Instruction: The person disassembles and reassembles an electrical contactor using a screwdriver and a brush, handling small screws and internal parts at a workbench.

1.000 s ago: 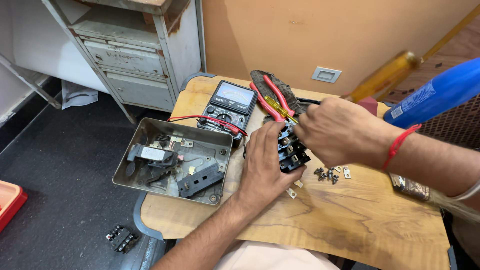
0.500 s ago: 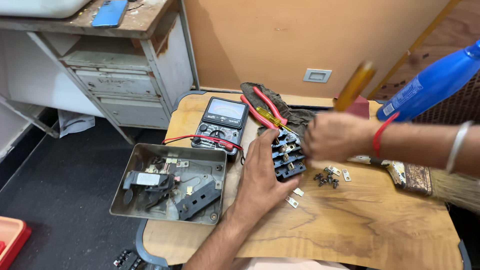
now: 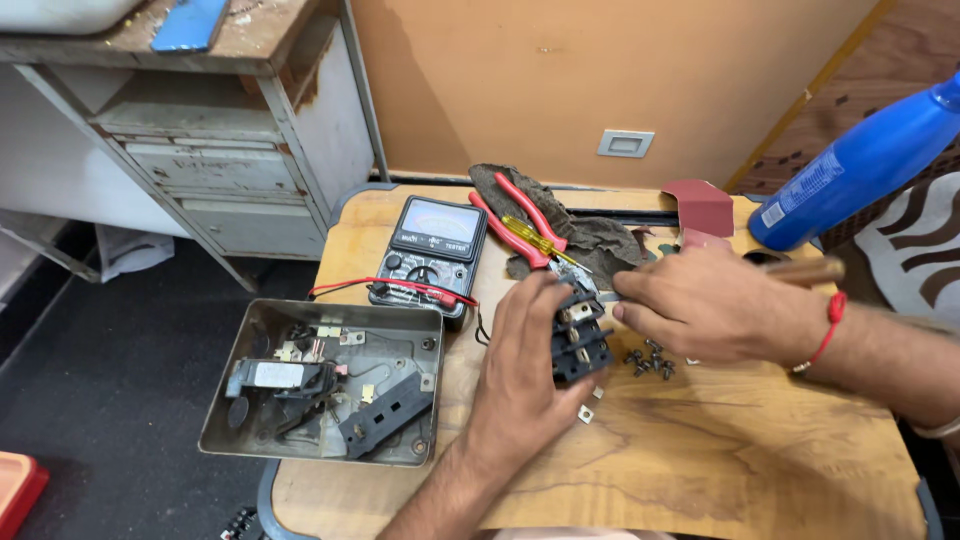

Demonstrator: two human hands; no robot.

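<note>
The left hand [image 3: 525, 375] lies curled around a black terminal block [image 3: 578, 338] on the wooden table [image 3: 720, 450]; the right hand [image 3: 715, 305] pinches a small metal part at the block's top; loose screws [image 3: 648, 360] sit just beside; farther off, an analogue multimeter [image 3: 432, 250] and red-handled pliers [image 3: 520, 225].

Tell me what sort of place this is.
Probably a small electrical repair workbench. An analog multimeter and red-handled pliers lie on the wooden table, an opened metal switch box sits beside them, and both hands work on a black terminal block.
</note>
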